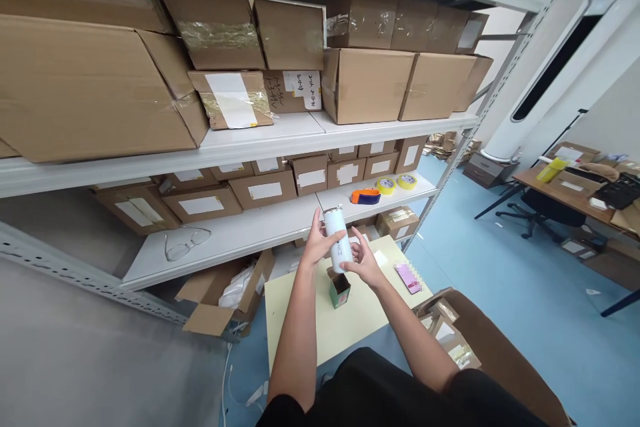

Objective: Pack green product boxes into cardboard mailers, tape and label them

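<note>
A pale blue tumbler (339,243) with dark lettering is held up, slightly tilted, above the small table. My left hand (319,240) wraps around its left side, the thumb lying across the front. Lower on the right side, my right hand (365,261) grips it with thumb and fingers near the base. Just below stands a small green box (340,292) with its top open, on the cream tabletop (325,337). To the right of my right hand lies a pink and purple flat item (409,278), partly blurred out.
A metal shelf rack (280,140) full of cardboard boxes stands ahead. Its lower shelf bears glasses (186,244), an orange and blue tape dispenser (365,196) and yellow tape rolls (407,181). Open cartons flank the table: one left (210,319), one right (500,340). A desk (565,193) stands farther right.
</note>
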`<state>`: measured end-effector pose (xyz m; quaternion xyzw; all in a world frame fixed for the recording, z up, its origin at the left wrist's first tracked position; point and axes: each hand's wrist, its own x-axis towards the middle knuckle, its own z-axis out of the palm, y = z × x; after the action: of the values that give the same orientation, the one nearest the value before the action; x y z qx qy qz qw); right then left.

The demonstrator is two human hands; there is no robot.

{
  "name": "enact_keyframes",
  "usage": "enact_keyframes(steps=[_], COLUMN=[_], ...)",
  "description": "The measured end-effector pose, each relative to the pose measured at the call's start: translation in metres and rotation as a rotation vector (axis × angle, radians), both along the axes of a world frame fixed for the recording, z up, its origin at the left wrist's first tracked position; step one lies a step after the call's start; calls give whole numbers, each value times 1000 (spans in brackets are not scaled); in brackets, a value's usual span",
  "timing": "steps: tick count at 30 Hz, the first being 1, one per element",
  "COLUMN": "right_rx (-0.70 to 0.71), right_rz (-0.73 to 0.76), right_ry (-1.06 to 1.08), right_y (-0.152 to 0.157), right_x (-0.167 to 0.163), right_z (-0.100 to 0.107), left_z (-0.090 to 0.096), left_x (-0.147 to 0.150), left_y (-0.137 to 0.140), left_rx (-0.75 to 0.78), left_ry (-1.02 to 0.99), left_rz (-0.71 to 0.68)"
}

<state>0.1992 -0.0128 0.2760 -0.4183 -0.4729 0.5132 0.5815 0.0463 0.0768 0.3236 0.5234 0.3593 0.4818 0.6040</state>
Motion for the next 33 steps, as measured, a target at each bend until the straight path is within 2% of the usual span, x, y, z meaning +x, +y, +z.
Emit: enact_keyframes(steps=[2,7,12,17,22,28,33], right_rx=[15,-16,-4,-35,-27,-36,-53], right_rz=[-43,41,-75,19,-101,-47,-110], right_ry=[-25,65,58,53,0,12,3], right_y=[-1,-2,0,-1,-1,-1,3], right_x=[0,-1,0,2,1,3,6], right_z=[-2,-4,-14,-14,-13,-16,-20], left_z=[-1,-8,-16,-19,-20,-25,-27], left_x=[0,3,8,10,15,16,18], left_y=[1,1,1,-1,0,5,9], left_rx=[-13,-63,-59,-118,-76,-110,-85], left_ry=[13,-45,24,-94,-39,-111,-65], left_rz=[13,-25,27,-29,-6,-73,-55])
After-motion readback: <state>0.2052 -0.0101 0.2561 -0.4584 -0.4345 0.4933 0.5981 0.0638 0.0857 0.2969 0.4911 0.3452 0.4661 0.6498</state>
